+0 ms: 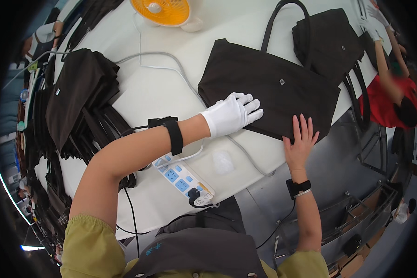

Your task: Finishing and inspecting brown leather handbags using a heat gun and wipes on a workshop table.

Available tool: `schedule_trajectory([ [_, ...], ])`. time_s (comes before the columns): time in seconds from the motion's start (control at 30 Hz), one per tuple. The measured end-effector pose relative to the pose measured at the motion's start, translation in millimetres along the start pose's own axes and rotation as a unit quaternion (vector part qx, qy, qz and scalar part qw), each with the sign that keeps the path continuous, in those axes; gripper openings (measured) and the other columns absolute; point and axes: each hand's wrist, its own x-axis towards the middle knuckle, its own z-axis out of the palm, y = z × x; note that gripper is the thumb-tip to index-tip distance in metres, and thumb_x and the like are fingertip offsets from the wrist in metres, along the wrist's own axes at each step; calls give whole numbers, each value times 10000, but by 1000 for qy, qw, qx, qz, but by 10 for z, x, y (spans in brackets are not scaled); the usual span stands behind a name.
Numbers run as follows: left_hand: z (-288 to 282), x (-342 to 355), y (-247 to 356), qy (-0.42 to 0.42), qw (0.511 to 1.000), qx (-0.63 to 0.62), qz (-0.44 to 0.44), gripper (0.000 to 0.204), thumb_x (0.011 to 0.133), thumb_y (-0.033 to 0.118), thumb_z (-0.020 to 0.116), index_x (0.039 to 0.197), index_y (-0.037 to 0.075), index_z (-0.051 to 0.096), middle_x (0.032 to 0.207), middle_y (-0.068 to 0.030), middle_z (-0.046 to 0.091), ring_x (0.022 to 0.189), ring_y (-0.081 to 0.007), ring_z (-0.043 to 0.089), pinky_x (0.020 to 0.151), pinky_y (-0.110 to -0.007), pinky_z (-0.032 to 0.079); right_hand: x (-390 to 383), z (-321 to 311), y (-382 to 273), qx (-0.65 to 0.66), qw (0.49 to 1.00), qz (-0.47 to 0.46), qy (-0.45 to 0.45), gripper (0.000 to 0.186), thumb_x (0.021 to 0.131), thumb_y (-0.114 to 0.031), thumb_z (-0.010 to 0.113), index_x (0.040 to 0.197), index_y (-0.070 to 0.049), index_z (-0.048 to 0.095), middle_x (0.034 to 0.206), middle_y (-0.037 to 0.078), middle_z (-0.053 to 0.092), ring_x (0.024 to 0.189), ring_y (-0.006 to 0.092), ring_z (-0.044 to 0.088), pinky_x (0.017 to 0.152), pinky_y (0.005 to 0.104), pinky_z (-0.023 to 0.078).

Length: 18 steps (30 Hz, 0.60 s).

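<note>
A black tote bag (268,78) with a small round metal snap lies flat on the white table, its loop handle stretched toward the far side. My left hand (234,113), in a white glove, rests on the bag's near left part with its fingers stretched out. Bare, my right hand (301,139) lies at the bag's near edge toward the right corner, fingers spread and pointing away from me. Neither hand grips anything.
A stack of black bags (85,88) lies at the left, and more folded black bags (329,41) at the far right. A power strip (180,180) with cables sits near me. An orange fan (164,10) stands at the back. Another person in red (387,99) works at the right.
</note>
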Motion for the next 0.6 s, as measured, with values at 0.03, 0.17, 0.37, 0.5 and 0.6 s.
schedule_trajectory([
  [0.03, -14, 18, 36, -44, 999, 11, -29, 442, 810, 106, 534, 1248, 51, 499, 1198, -98, 546, 1099, -248, 552, 910, -358, 448, 0, -55, -31, 7, 1000, -1, -2, 685, 737, -170, 701, 1377, -186, 458, 1424, 30, 421, 1355, 260, 335, 1088, 611, 145],
  [0.17, -256, 297, -108, -92, 989, -33, -109, 245, 784, 99, 560, 1019, 32, 570, 804, -98, 622, 688, -255, 658, 582, -366, 537, 68, -239, 162, 0, 999, -39, 25, 491, 748, -69, 676, 1224, -160, 592, 1180, 42, 620, 1149, 205, 556, 1055, 503, 311],
  [0.37, -1782, 746, -24, 226, 968, 43, -100, 28, 739, 88, 587, 747, 113, 577, 674, -56, 599, 680, -252, 648, 565, -361, 513, 318, -1413, -50, 180, 943, 79, 270, 158, 845, -49, 651, 1000, -34, 679, 923, 102, 687, 854, 213, 661, 787, 294, 498],
  [0.5, -2797, 551, 427, 345, 925, 132, -90, 109, 723, 200, 629, 657, 113, 625, 586, -64, 591, 602, -249, 642, 511, -367, 515, 66, -2385, -417, 177, 918, 80, 346, 210, 897, -73, 632, 1064, 49, 659, 957, 91, 690, 848, 121, 605, 805, 258, 480],
  [0.6, -3316, 318, 968, 464, 867, 175, -43, 158, 720, 239, 627, 636, 112, 667, 567, -58, 605, 533, -256, 613, 457, -355, 462, -342, -3103, -364, 91, 880, -8, 465, 231, 908, -122, 624, 1028, 72, 665, 916, 135, 690, 845, 188, 633, 807, 299, 505],
])
